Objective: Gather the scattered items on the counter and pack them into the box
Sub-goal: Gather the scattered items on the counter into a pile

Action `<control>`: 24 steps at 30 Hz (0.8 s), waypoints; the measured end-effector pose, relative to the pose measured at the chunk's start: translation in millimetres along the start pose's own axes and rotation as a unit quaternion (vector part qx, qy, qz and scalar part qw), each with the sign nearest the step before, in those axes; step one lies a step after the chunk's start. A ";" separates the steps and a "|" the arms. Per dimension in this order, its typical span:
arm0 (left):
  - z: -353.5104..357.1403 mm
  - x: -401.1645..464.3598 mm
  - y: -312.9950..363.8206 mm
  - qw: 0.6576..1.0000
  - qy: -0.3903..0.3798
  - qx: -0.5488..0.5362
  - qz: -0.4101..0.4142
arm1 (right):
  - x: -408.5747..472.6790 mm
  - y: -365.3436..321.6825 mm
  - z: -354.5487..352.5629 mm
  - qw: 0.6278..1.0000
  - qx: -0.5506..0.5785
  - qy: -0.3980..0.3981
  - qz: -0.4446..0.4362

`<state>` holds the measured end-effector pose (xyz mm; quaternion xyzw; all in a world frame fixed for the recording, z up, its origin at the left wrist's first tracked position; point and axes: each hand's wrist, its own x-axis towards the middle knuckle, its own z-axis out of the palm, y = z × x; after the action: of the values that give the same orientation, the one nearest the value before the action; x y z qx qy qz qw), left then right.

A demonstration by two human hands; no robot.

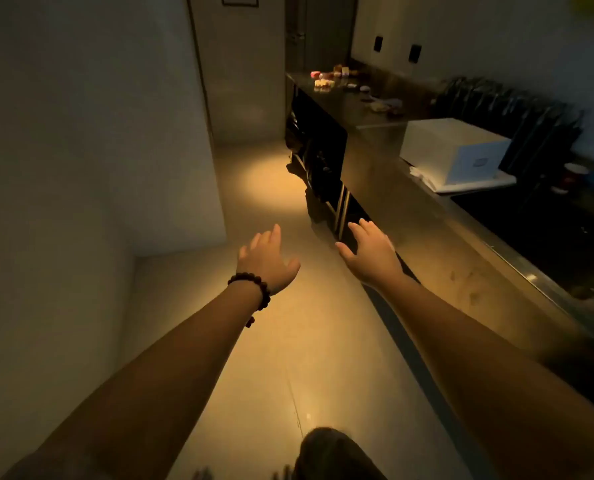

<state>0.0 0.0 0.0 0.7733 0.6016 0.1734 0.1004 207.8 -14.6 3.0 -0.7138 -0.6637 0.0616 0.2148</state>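
Several small scattered items (pixel 326 79), pink, white and brown, lie at the far end of a long dark counter (pixel 402 206); more small pieces (pixel 383 105) lie a little nearer. A white box (pixel 453 148) with its lid on stands on the counter at the right. My left hand (pixel 266 259), with a bead bracelet at the wrist, reaches forward over the floor, fingers spread, holding nothing. My right hand (pixel 370 249) is stretched out near the counter's front edge, fingers straight, empty. Both hands are far from the items and the box.
The room is dim. A pale tiled floor (pixel 271 188) forms a corridor between a white wall block (pixel 115 133) on the left and the counter. Dark bags (pixel 517 112) stand behind the box. A sink or dark recess (pixel 544 237) lies at the right. Open shelves (pixel 318 157) sit under the counter.
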 end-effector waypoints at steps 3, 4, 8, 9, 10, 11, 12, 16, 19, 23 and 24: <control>9.1 23.9 -7.2 1.000 0.002 -0.009 -0.015 | 23.0 4.2 8.4 1.000 -0.023 -0.001 -0.008; 12.8 34.7 -10.6 1.000 0.000 -0.008 -0.019 | 32.0 6.0 11.0 1.000 -0.023 -0.007 -0.009; 34.0 86.2 -18.7 1.000 -0.005 -0.003 -0.024 | 83.4 22.5 26.3 0.999 -0.029 -0.018 -0.004; 38.5 102.9 -20.6 1.000 -0.011 0.001 -0.024 | 100.0 27.9 29.6 0.999 -0.035 -0.023 -0.003; 42.5 120.8 -22.1 1.000 -0.014 0.005 -0.024 | 117.9 33.2 33.0 0.999 -0.038 -0.027 -0.004; 45.5 141.1 -22.8 1.000 -0.019 0.008 -0.024 | 137.5 38.1 35.5 0.999 -0.037 -0.028 -0.003; 48.0 163.2 -23.0 0.999 -0.020 0.010 -0.023 | 158.1 42.8 37.8 0.999 -0.035 -0.028 -0.001; 53.3 264.1 -18.8 0.999 -0.032 0.010 -0.036 | 250.7 62.1 40.9 0.999 -0.031 -0.033 0.004; 60.7 333.3 -10.2 0.999 -0.039 0.008 -0.036 | 315.6 77.1 42.6 0.999 -0.018 -0.042 0.013; 74.5 407.0 -12.5 0.998 -0.049 0.013 -0.038 | 390.5 90.9 55.3 0.998 -0.015 -0.053 0.023; 77.5 422.0 -16.2 0.997 -0.056 0.016 -0.041 | 406.1 92.1 60.6 0.998 -0.015 -0.058 0.024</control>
<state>106.8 415.6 -15.0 0.7579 0.6290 0.1159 0.1285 315.2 392.1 -7.2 -0.7279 -0.6585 0.0984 0.1638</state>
